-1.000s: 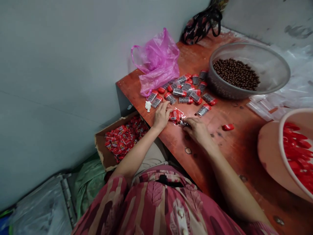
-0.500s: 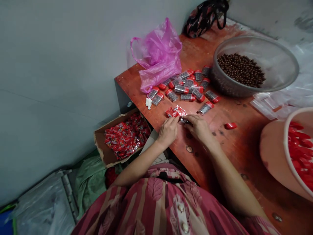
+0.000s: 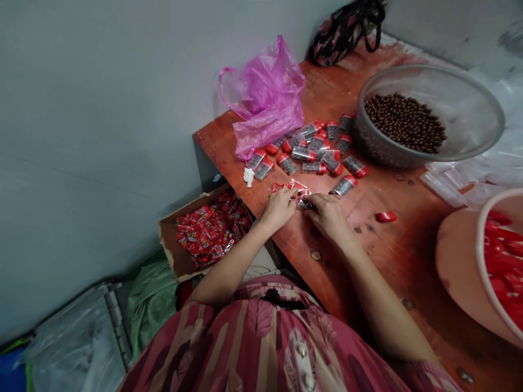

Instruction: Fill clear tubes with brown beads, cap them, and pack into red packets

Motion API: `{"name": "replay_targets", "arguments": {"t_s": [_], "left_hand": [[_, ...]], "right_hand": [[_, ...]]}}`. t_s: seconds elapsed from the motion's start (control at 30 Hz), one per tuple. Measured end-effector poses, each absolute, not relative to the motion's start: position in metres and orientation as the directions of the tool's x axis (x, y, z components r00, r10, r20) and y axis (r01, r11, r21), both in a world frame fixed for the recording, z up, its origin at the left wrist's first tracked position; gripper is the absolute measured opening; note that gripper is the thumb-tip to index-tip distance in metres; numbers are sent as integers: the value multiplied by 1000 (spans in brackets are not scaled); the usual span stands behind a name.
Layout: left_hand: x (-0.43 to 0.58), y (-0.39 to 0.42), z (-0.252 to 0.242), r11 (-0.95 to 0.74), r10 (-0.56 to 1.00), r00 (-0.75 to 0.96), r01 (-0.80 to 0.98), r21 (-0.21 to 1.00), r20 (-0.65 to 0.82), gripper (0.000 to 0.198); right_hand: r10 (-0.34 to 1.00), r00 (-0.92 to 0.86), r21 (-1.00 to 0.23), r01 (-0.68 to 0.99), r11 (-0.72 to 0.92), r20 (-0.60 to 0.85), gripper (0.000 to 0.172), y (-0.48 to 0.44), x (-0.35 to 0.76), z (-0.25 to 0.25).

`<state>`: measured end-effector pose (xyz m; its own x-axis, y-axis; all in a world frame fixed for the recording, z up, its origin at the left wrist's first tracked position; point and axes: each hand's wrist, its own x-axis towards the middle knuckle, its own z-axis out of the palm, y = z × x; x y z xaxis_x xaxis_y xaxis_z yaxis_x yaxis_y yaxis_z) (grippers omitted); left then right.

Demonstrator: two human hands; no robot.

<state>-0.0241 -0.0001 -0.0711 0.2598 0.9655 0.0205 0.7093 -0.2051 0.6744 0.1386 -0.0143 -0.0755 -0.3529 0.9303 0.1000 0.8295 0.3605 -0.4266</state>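
The left hand (image 3: pixel 278 210) and right hand (image 3: pixel 329 219) sit close together, palms down, fingers (image 3: pixel 285 195) curled and pinching.

- We wear a loose pink-and-maroon top (image 3: pixel 261 348).
- Its print runs in broad stripes of maroon, pink and cream, with large leaf shapes (image 3: pixel 263 321) across the front.
- Pale round buttons (image 3: pixel 301 351) run down the front, one below another.
- A black patch (image 3: pixel 281 298) shows at the garment's far edge, its exact form hard to make out.
- Patterned sleeve ends (image 3: pixel 425 371) stop above the elbow.
- Our left hand (image 3: pixel 278 209) and right hand (image 3: pixel 328 218) are bare, as are both forearms (image 3: pixel 388 310).
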Motion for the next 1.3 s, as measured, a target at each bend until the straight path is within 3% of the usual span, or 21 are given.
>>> {"name": "replay_targets", "arguments": {"t_s": [0.1, 0.2, 0.47, 0.63, 0.8, 0.9, 1.0, 1.07, 1.17, 1.23, 1.3], "left_hand": [[-22, 14, -60, -242, 939, 339, 782, 574, -66, 29], [-21, 24, -54, -272, 907, 402, 786, 554, -125, 32], [-23, 24, -56, -200, 904, 397, 722, 662, -160, 31], [-22, 22, -62, 4, 925, 324, 516, 857, -200, 29], [-13, 4, -40, -51, 975, 223, 252, 966, -7, 30], [-12, -12, -30, -176, 976, 149, 132, 975, 156, 30], [-14, -20, -38, -283, 954, 135, 98, 954, 269, 37], [-14, -20, -50, -227, 957, 194, 29, 973, 217, 46], [-9, -19, -69, 29, 959, 284, -120, 992, 6, 48], [-4, -18, -77, 193, 949, 291, -239, 952, -119, 49], [1, -18, -80, 293, 940, 274, -347, 891, -202, 50]], "right_hand": [[934, -342, -426, 832, 354, 109, 31, -15, 138, -74], [947, -304, -432, 844, 318, 103, 32, -17, 136, -73], [968, -188, -501, 830, 247, 166, 28, -20, 132, -79], [965, -154, -693, 673, 258, 210, 32, -17, 141, -88], [985, -92, -947, 275, 165, 144, 46, -25, 143, -87], [989, -58, -988, 64, 141, 138, 53, -33, 142, -81], [996, -20, -996, -36, 86, 86, 52, -39, 140, -78], [999, -3, -993, -111, 37, 38, 49, -41, 137, -77], [999, 42, -987, -161, -12, -19, 41, -42, 134, -76], [996, 87, -999, -38, -12, -15, 33, -40, 137, -72], [994, 101, -980, 196, 24, 45, 26, -36, 146, -65]]}}
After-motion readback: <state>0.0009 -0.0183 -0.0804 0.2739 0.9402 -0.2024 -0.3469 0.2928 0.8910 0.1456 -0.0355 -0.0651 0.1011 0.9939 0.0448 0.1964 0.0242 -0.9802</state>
